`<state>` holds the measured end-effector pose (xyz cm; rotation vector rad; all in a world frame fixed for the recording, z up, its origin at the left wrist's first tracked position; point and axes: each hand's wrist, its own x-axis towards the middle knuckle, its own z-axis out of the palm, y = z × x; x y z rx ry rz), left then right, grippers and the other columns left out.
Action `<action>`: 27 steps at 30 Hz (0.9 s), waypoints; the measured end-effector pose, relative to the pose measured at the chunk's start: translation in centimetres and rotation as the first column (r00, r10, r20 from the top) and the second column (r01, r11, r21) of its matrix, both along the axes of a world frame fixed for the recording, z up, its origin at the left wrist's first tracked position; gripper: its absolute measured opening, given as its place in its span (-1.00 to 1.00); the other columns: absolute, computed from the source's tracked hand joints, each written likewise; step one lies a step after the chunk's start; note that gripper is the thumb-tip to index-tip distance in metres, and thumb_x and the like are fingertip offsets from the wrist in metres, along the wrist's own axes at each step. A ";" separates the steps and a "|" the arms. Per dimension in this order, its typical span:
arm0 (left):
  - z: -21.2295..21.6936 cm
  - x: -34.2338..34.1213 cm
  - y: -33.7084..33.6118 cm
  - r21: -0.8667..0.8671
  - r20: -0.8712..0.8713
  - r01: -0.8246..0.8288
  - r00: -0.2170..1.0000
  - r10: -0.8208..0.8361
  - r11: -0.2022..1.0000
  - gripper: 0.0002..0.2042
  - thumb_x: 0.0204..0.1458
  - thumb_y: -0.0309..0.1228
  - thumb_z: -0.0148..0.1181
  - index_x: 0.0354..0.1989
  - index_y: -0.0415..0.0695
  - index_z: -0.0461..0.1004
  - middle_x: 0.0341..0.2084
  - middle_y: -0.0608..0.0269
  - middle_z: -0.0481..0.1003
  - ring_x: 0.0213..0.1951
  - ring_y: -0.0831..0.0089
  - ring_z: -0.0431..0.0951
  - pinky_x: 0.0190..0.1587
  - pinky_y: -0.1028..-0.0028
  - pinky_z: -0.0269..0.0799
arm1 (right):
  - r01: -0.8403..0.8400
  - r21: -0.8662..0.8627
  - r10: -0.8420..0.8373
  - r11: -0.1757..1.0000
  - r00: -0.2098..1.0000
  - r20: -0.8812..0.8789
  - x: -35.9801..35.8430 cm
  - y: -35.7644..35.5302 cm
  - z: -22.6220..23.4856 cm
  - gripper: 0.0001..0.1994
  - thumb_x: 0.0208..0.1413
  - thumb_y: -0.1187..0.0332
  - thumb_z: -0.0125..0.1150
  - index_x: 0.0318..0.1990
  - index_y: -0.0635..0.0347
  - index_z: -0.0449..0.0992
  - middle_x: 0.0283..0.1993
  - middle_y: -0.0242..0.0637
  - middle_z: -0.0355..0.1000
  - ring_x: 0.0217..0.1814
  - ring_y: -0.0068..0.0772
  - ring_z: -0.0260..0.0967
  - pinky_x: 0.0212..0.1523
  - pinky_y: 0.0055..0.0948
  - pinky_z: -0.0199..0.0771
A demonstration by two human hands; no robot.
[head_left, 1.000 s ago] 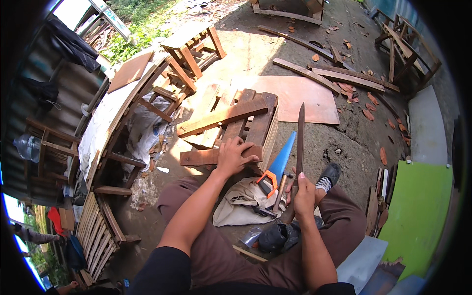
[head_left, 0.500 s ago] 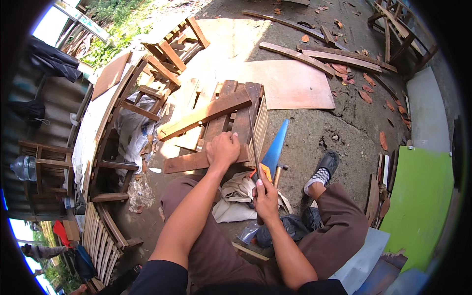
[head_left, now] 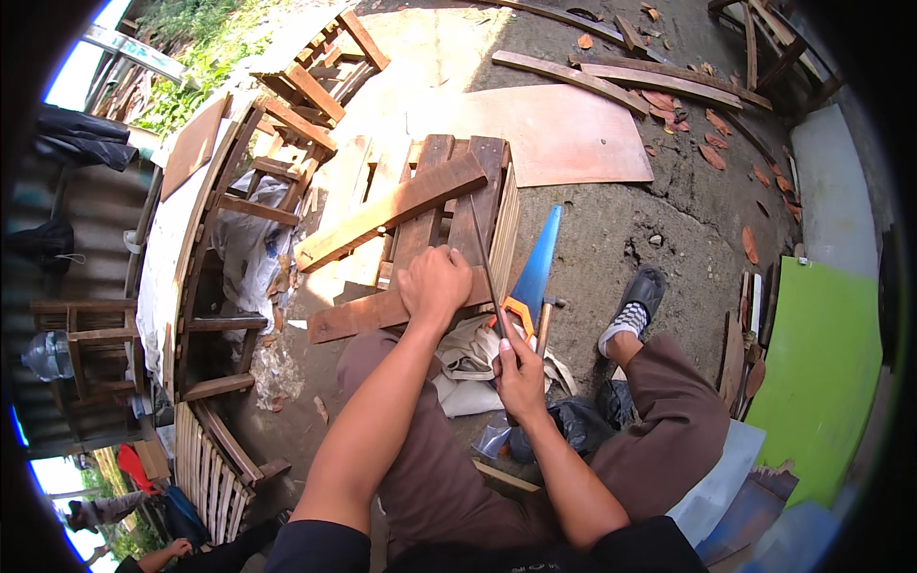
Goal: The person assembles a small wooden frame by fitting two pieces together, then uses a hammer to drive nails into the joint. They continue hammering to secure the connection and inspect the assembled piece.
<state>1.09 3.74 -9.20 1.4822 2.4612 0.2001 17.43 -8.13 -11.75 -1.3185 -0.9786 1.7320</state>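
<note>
My left hand [head_left: 436, 285] is closed over a short brown wooden board [head_left: 358, 316], pressing it at the near edge of a slatted wooden bench [head_left: 425, 229]. In my right hand [head_left: 521, 384] is a long, thin, dark tool [head_left: 484, 244], gripped at its near end and pointing away from me; its exact kind is unclear. The tool passes close by the board's right end; contact cannot be made out. Another thick wooden plank [head_left: 396, 212] lies slantwise across the bench. Beside the bench rest a handsaw [head_left: 538, 263] with blue blade and orange handle, and a hammer [head_left: 547, 325].
Pale cloth [head_left: 468, 368] and black plastic bags [head_left: 564, 430] lie between my legs. A thin plywood sheet [head_left: 564, 134] and loose wood strips [head_left: 659, 86] are on the ground beyond. Wooden frames [head_left: 224, 229] stand at left, a green panel [head_left: 821, 353] at right.
The view has shifted slightly. My right hand and the thin tool have drawn back a little toward me, showing more of the handsaw's orange handle. My left hand stays on the board.
</note>
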 end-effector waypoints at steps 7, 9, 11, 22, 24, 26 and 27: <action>1.0 0.4 0.2 -0.017 0.014 -0.046 0.999 0.046 0.999 -0.65 0.24 -0.21 0.04 -0.17 -0.15 0.73 -0.20 -0.15 0.69 -0.07 -0.09 0.68 0.15 0.02 0.36 | 0.033 0.107 -0.037 0.994 0.999 0.036 0.9 0.4 0.3 -0.51 0.50 0.38 -0.03 0.54 -0.01 0.32 -0.49 -0.50 0.25 -0.45 -0.67 0.20 -0.35 -0.55 0.33; 1.0 0.5 0.2 0.002 0.000 -0.026 1.000 0.026 1.000 -0.65 0.24 -0.21 0.04 -0.18 -0.15 0.73 -0.21 -0.15 0.69 -0.07 -0.09 0.68 0.15 0.01 0.35 | -0.061 -0.016 0.062 0.998 0.992 0.110 0.8 0.5 0.6 -0.51 0.50 0.39 -0.03 0.53 0.02 0.32 -0.50 -0.50 0.25 -0.45 -0.67 0.21 -0.35 -0.55 0.34; 1.0 0.5 0.1 0.010 -0.016 -0.013 1.000 0.013 1.000 -0.65 0.23 -0.21 0.04 -0.19 -0.15 0.73 -0.23 -0.15 0.69 -0.08 -0.10 0.68 0.15 0.00 0.35 | -0.020 0.036 0.017 0.999 0.997 0.079 0.8 0.5 1.0 -0.52 0.49 0.40 -0.02 0.52 0.01 0.35 -0.50 -0.50 0.27 -0.45 -0.67 0.22 -0.33 -0.53 0.36; 0.6 0.4 0.0 0.028 -0.031 0.014 0.999 -0.013 1.000 -0.65 0.23 -0.23 0.02 -0.18 -0.16 0.72 -0.24 -0.17 0.69 -0.08 -0.11 0.67 0.15 0.00 0.34 | 0.006 0.075 -0.013 0.997 0.995 0.097 1.5 0.9 1.5 -0.53 0.48 0.39 -0.01 0.49 0.03 0.37 -0.49 -0.44 0.30 -0.43 -0.62 0.21 -0.29 -0.46 0.36; 0.5 0.4 -0.1 0.007 -0.028 0.000 1.000 0.000 1.000 -0.65 0.23 -0.23 0.02 -0.18 -0.16 0.72 -0.24 -0.17 0.69 -0.07 -0.12 0.67 0.14 0.00 0.34 | -0.030 0.074 0.020 0.997 0.992 0.123 1.4 0.9 1.3 -0.53 0.48 0.39 0.00 0.49 0.02 0.37 -0.50 -0.44 0.29 -0.43 -0.63 0.21 -0.29 -0.47 0.36; 0.5 0.4 0.0 -0.009 -0.045 -0.002 0.999 0.001 1.000 -0.65 0.23 -0.22 0.02 -0.18 -0.16 0.72 -0.24 -0.18 0.68 -0.06 -0.11 0.67 0.14 0.00 0.34 | -0.088 0.027 0.080 0.996 0.971 0.225 1.3 0.9 1.1 -0.53 0.48 0.37 -0.01 0.49 0.02 0.38 -0.50 -0.44 0.28 -0.43 -0.64 0.22 -0.29 -0.47 0.37; 0.5 0.4 0.1 0.007 -0.030 -0.001 1.000 0.001 1.000 -0.65 0.22 -0.23 0.02 -0.19 -0.16 0.73 -0.24 -0.18 0.68 -0.06 -0.11 0.67 0.14 0.00 0.34 | -0.068 0.084 0.050 0.994 0.979 0.200 1.2 0.9 1.0 -0.53 0.48 0.37 -0.01 0.49 0.02 0.37 -0.50 -0.44 0.29 -0.43 -0.63 0.23 -0.28 -0.47 0.38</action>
